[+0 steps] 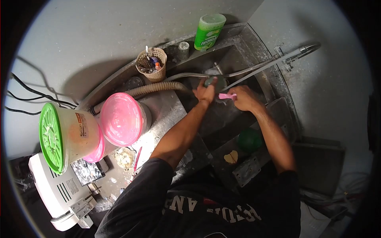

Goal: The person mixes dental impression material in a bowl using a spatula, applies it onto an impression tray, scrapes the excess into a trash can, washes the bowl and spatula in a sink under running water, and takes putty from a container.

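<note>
Over a dark, wet sink basin (214, 123), my left hand (205, 93) is closed on a grey-green rounded piece (216, 82). Its exact kind is blurred. Just to the right, my right hand (245, 99) grips a short pink tool (227, 96) that looks like a brush handle; its working end is not clear. The pink tool points toward the grey-green piece, and I cannot tell whether the two touch. A thin metal tap spout (258, 71) reaches down from the right wall close to both hands.
A green bottle (209, 33), a small jar (183, 50) and a woven basket (152, 65) line the sink's back rim. Pink-lidded (121, 119) and green-lidded (71, 139) tubs stand left, near a white machine (55, 190). A ribbed hose (158, 86) crosses the counter. A green bowl (250, 139) sits nearer.
</note>
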A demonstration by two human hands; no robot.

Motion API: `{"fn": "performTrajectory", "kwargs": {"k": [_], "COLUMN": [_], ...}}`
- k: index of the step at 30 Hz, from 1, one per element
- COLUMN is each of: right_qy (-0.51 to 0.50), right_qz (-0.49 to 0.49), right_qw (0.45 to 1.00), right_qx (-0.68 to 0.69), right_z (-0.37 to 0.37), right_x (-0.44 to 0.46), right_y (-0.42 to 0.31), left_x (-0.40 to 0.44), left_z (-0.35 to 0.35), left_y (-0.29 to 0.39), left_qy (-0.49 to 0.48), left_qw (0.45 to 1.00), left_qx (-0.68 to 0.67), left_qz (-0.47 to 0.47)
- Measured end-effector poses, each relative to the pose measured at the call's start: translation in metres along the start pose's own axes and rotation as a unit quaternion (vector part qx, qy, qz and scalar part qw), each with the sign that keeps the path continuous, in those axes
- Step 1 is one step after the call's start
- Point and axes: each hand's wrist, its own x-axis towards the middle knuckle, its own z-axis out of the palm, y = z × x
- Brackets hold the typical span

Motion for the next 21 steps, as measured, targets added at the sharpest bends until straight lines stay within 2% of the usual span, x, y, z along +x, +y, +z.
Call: {"fn": "performTrajectory", "kwargs": {"k": [1,2,3,6,8,10,11,14,15,18,19,20,21], "right_qy": [0.034,0.067,0.1,-0.04,-0.011,-0.007,-0.026,0.117,0.09,0.106,0.088,0.05,0.029], "right_qz": [-0.004,-0.009,-0.014,0.111,0.086,0.052,0.054,0.049,0.064,0.06,0.036,0.081,0.074], "right_qw": [0.999,0.996,0.991,0.977,0.994,0.998,0.998,0.972,0.971,0.98,0.992,0.995,0.996], "right_qx": [-0.031,-0.061,-0.092,-0.177,-0.068,0.022,0.017,-0.197,-0.214,-0.158,-0.076,-0.005,0.04], "right_z": [0.005,0.01,0.013,0.005,0.017,0.024,0.024,0.014,0.005,0.032,0.042,0.053,0.05], "right_x": [0.001,0.003,0.005,0.001,0.004,0.007,0.018,0.014,0.008,-0.01,-0.012,-0.012,-0.007], "right_y": [0.003,0.004,0.002,-0.017,-0.025,-0.028,-0.017,0.006,0.007,0.01,0.004,-0.004,-0.008], "left_x": [-0.001,-0.003,0.015,0.01,0.036,0.033,0.031,0.003,-0.003,0.006,0.01,0.014,0.013], "left_z": [-0.006,-0.01,0.005,0.008,0.029,0.033,0.028,-0.005,-0.019,-0.022,-0.015,-0.009,-0.003], "left_y": [0.0,0.001,-0.028,-0.03,-0.054,-0.058,-0.055,0.003,0.019,0.028,0.022,0.017,0.014], "left_qy": [-0.066,-0.129,-0.153,-0.236,-0.217,-0.214,-0.221,-0.203,-0.208,-0.191,-0.181,-0.171,-0.159], "left_qw": [0.986,0.944,0.933,0.855,0.887,0.907,0.914,0.941,0.945,0.948,0.945,0.941,0.936], "left_qx": [-0.116,-0.228,-0.261,-0.421,-0.393,-0.358,-0.337,-0.271,-0.253,-0.251,-0.265,-0.279,-0.301], "left_qz": [-0.101,-0.199,-0.194,-0.191,-0.103,-0.058,-0.049,-0.011,-0.005,0.049,0.066,0.083,0.092]}}
